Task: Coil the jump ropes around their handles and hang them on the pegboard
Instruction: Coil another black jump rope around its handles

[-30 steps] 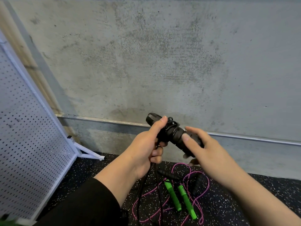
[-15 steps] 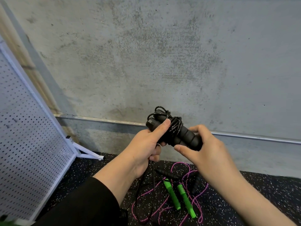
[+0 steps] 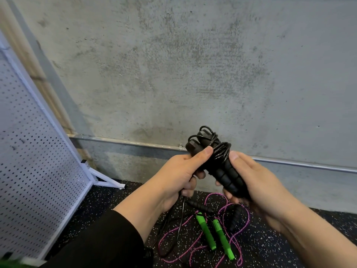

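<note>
I note both my left hand (image 3: 173, 176) and right hand (image 3: 257, 182) clamped around the black handles (image 3: 222, 171) between them, coiling under way; next, wind the slack cord (image 3: 180, 215) trailing below.

Wall (image 3: 193, 64), upper frame: rough, mottled grey concrete, matt. Pipe (image 3: 125, 141) across it: dull metal with slight sheen. Pegboard (image 3: 34, 161), left: white-painted perforated sheet, smooth. Floor (image 3: 270, 248), bottom: black speckled rubber, matt. Held black handles (image 3: 226, 175), centre: ridged, matt, foam-like; cord (image 3: 222, 149) glossy. Green handles (image 3: 205, 232), bottom centre: smooth plastic.
</note>
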`<action>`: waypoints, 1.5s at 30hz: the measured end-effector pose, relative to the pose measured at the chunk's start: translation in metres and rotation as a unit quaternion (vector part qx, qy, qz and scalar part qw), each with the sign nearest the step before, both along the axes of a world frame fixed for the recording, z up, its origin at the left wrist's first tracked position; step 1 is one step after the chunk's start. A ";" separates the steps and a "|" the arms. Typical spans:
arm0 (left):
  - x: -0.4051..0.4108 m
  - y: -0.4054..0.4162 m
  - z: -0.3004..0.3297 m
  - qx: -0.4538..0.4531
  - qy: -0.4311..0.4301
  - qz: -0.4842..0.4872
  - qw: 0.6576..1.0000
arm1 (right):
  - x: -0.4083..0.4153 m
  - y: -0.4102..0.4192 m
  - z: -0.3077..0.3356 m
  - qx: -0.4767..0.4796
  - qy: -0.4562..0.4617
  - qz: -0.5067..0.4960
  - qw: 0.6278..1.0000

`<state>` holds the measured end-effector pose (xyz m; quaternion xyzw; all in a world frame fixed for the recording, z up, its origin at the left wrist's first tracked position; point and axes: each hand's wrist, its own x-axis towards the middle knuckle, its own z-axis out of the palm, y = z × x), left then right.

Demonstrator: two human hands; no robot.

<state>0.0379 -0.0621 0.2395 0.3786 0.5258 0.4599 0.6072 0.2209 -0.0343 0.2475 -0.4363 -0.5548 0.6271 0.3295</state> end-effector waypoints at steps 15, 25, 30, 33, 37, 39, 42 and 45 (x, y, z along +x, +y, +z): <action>0.007 0.001 -0.006 -0.071 -0.114 0.048 0.990 | -0.016 -0.006 -0.015 0.417 -0.385 -0.004 0.823; 0.005 -0.006 -0.002 -0.011 -0.032 -0.006 0.999 | 0.005 0.002 -0.003 0.013 -0.108 0.075 0.991; 0.011 -0.007 0.000 -0.025 -0.029 -0.024 0.999 | 0.011 0.001 -0.003 -0.046 -0.003 0.103 0.994; 0.012 -0.007 0.001 -0.024 -0.019 -0.037 0.999 | 0.012 0.000 -0.002 -0.025 0.000 0.137 0.990; 0.011 -0.006 0.002 -0.032 -0.038 -0.037 0.998 | 0.009 0.000 0.003 0.039 -0.053 0.099 0.993; 0.009 -0.005 0.003 -0.043 -0.052 -0.049 0.996 | 0.008 0.004 0.004 0.106 -0.122 0.037 0.986; 0.009 -0.007 0.002 -0.050 -0.060 -0.063 0.995 | 0.006 0.010 0.001 0.178 -0.203 -0.039 0.962; 0.012 -0.008 -0.002 -0.034 -0.041 -0.055 0.997 | 0.008 0.014 -0.007 0.199 -0.268 -0.038 0.942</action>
